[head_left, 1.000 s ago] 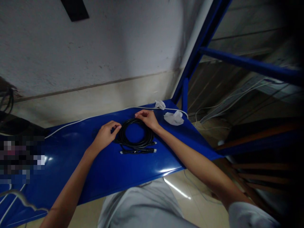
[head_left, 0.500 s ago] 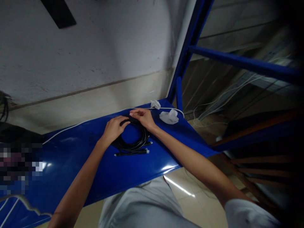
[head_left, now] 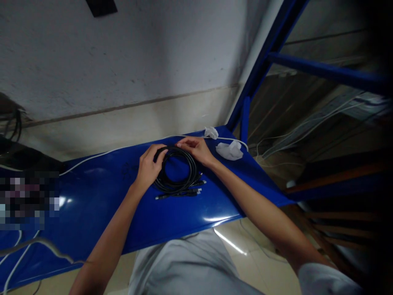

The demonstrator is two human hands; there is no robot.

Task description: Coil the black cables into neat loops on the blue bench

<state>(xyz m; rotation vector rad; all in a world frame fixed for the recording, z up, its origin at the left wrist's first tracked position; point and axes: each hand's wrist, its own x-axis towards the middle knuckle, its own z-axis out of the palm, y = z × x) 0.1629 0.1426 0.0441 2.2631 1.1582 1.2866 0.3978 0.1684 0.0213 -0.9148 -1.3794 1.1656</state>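
Observation:
Black cables (head_left: 196, 168) lie wound in a round coil on the blue table. Several plug ends stick out at the near side, some with pale tips. My left hand (head_left: 150, 164) is closed round the coil's upper left, thumb on the inner side. At the coil's far edge my right hand (head_left: 196, 148) has thumb and forefinger pinched together. Whatever sits in that pinch is too small to make out. The other right fingers are curled, and the wrist crosses above the coil's right side.
The blue table (head_left: 104, 205) runs along a wall. Two crumpled white wrappers (head_left: 230, 150) lie right of my right hand. A white cable (head_left: 92, 157) trails along the back edge. A blue metal frame (head_left: 260, 65) rises at the right. Grey cable (head_left: 46, 242) lies at the left.
The view has shifted, so the table scene sits slightly further right. The coil appears rounder and more open. Both hands stay at its far side, the left still gripping it.

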